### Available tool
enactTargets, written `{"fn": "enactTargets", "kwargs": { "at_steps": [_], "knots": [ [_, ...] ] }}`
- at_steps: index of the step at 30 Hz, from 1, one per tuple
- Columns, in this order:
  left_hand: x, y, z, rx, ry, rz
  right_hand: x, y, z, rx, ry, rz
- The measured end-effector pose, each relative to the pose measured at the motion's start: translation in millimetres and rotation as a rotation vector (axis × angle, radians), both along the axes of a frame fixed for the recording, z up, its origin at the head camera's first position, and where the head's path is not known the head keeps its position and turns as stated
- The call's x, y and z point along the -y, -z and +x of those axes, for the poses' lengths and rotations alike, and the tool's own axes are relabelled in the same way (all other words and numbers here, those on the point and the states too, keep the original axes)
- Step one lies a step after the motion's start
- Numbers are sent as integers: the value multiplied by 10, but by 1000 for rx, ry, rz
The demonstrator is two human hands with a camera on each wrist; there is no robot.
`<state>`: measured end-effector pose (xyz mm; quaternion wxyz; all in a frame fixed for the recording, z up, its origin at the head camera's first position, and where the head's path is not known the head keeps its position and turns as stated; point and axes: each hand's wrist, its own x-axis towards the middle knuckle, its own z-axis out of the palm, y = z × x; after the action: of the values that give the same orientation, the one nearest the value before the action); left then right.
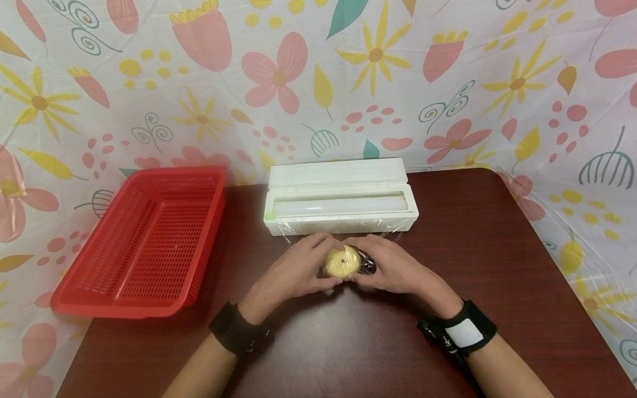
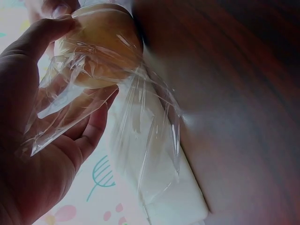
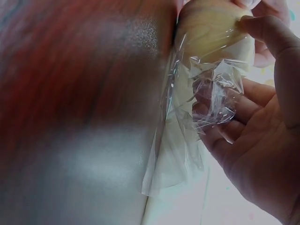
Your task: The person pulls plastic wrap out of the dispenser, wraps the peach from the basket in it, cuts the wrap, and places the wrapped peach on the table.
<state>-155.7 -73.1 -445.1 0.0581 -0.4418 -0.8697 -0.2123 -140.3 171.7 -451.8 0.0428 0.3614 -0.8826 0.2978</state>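
A round, pale yellow fruit with a small dark spot on top sits between both hands near the middle of the table. Clear plastic wrap covers it and hangs loose in folds at its sides. My left hand grips the fruit from the left, thumb in front and fingers behind. From the right, my right hand holds it the same way. Crumpled wrap bunches inside the right hand's curve. Fingertips of both hands nearly meet around the fruit.
Behind the hands stands a white box with its lid up and a roll of wrap inside. A red perforated basket is at the left. The dark wooden table meets a flower-print cloth at the back.
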Motion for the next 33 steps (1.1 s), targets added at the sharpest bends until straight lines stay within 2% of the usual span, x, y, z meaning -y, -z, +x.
{"fn": "enactTargets", "kwargs": {
  "at_steps": [9,33],
  "knots": [
    [7,8,-5,78,-32,7,-4,14,4,21,-3,13],
    [46,15,-38,138,-47,48,11,17,20,9,-6,-11]
  ]
}}
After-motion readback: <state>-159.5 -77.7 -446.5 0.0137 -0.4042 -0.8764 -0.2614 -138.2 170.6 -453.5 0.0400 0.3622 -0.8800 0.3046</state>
